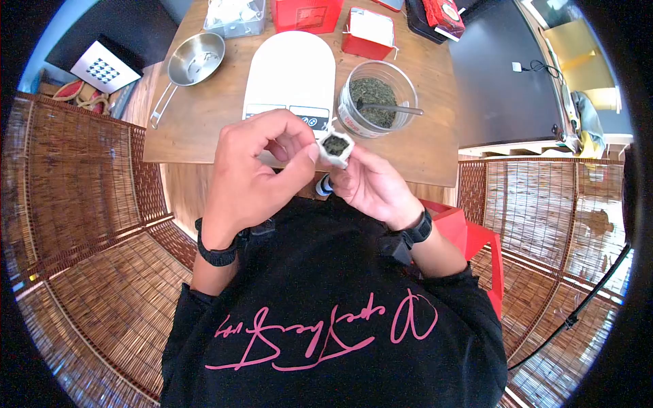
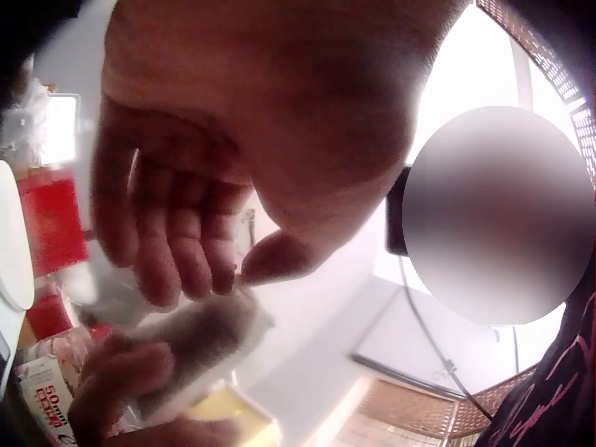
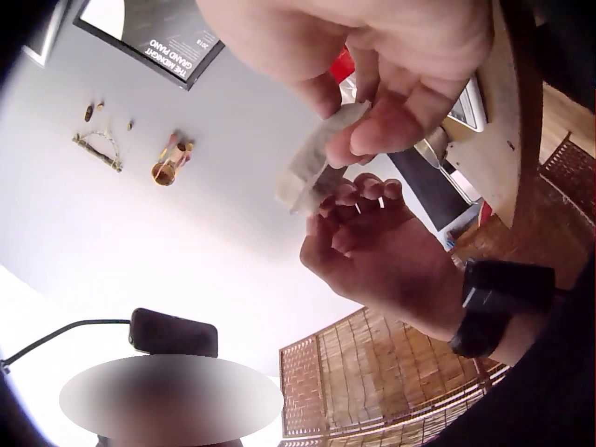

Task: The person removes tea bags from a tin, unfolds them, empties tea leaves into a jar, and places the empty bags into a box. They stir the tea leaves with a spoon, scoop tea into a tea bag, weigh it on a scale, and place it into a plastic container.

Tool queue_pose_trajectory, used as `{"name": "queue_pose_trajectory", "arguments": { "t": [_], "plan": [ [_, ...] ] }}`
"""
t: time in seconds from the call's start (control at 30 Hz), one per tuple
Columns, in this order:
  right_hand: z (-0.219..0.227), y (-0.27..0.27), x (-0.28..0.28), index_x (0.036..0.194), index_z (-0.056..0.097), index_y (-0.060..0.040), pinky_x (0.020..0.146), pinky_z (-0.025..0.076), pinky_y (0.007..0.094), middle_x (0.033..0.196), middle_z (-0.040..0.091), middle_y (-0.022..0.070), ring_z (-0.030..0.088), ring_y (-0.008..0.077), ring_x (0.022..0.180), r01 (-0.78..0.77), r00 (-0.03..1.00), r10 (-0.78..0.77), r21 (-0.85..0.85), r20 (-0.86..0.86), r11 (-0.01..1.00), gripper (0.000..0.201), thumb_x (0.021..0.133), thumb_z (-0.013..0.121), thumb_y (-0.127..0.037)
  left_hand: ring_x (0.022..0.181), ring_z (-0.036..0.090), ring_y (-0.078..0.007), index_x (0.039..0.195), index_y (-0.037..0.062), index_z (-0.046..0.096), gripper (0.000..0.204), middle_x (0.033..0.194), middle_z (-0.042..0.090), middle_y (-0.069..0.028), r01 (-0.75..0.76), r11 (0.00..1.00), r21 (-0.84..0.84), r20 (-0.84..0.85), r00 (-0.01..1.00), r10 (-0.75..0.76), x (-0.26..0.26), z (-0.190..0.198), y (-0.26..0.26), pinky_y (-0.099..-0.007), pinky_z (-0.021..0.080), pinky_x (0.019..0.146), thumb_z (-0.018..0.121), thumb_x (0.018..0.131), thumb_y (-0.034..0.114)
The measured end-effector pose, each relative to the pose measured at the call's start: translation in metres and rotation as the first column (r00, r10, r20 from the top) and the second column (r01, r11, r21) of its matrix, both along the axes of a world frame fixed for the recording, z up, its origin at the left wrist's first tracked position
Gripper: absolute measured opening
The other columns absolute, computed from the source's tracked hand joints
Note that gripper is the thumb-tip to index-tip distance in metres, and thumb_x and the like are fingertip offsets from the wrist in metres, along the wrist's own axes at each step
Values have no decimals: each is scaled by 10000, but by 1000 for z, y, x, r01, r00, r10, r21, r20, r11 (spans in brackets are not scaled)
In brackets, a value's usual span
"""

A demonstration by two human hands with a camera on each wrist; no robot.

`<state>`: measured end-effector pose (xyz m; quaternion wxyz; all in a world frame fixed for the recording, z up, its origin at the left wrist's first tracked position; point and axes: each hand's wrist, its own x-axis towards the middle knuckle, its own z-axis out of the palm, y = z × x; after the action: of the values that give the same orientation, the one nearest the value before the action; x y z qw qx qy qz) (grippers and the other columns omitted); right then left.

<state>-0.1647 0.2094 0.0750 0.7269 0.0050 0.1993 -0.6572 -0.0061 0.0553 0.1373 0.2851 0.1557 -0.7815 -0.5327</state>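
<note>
Left hand: The left hand (image 1: 255, 173) has its fingers bent and its thumb brought in to meet them, the tips together at the near rim of the small white pouch (image 1: 336, 148), pinching its edge.
Right hand: The right hand (image 1: 377, 190) grips the pouch from the other side, thumb and fingers closed round its body.
Pouch: It's up between the two hands, in front of the chest and by the table's near edge, mouth open upward; I can see dark green bits inside.
Kitchen scale: The white kitchen scale (image 1: 290, 71) lies flat on the wooden table (image 1: 435, 146), just beyond the hands, its buttons on the near side.
Tub of leaves: To the right of the scale stands a clear round tub (image 1: 344, 112) holding dried green leaves (image 1: 374, 95), and a metal spoon (image 1: 401, 109) rests in it, handle over the rim.
Steel pan: Left of the scale sits a shallow steel pan (image 1: 197, 60), a few small bits in its bottom, its handle pointing toward the person.
Far side: A clear plastic container (image 1: 235, 26) with white items, a big red box (image 1: 307, 16) and a smaller red box (image 1: 368, 47) with something white in it stand there.
Wrists: A dark band circles each one.
</note>
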Motion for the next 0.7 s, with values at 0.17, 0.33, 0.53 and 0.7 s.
{"name": "queue_pose_trajectory", "arguments": {
  "t": [0.17, 0.33, 0.53, 0.7],
  "plan": [
    [13, 11, -18, 1374, 491, -21, 624, 492, 234, 1120, 670, 121, 571, 104, 711, 186, 983, -186, 66, -4, 980, 394, 1086, 506, -289, 675, 606, -67, 922, 5, 706, 70, 767, 686, -21, -75, 990, 121, -39, 996, 80, -4, -23, -10, -226, 471, 616, 673, 895, 60],
    [15, 16, -41, 1418, 461, -7, 611, 473, 217, 1191, 651, 121, 530, 71, 689, 308, 949, -308, -7, -69, 951, 429, 1084, 508, -272, 679, 609, -60, 955, -6, 708, 96, 766, 692, -19, -144, 982, 126, 9, 990, 144, -15, -40, -14, -226, 471, 621, 639, 943, 60],
    [35, 24, -77, 1350, 546, -22, 628, 483, 217, 1168, 678, 86, 545, 67, 698, 562, 494, -461, -134, -737, 816, 343, 1087, 522, -241, 662, 614, -55, 962, -21, 705, 124, 765, 699, -21, -359, 926, 114, -24, 931, 364, -12, -82, -33, -224, 482, 618, 648, 974, 88],
    [24, 26, -104, 1229, 658, -15, 537, 421, 188, 940, 712, 25, 557, 48, 603, 628, 198, -334, -143, -921, 765, 302, 1045, 622, -252, 693, 588, -59, 996, -9, 699, 188, 785, 646, -3, -418, 898, 138, -29, 904, 426, -4, -106, -52, -205, 475, 629, 627, 1031, 161]
  ]
}}
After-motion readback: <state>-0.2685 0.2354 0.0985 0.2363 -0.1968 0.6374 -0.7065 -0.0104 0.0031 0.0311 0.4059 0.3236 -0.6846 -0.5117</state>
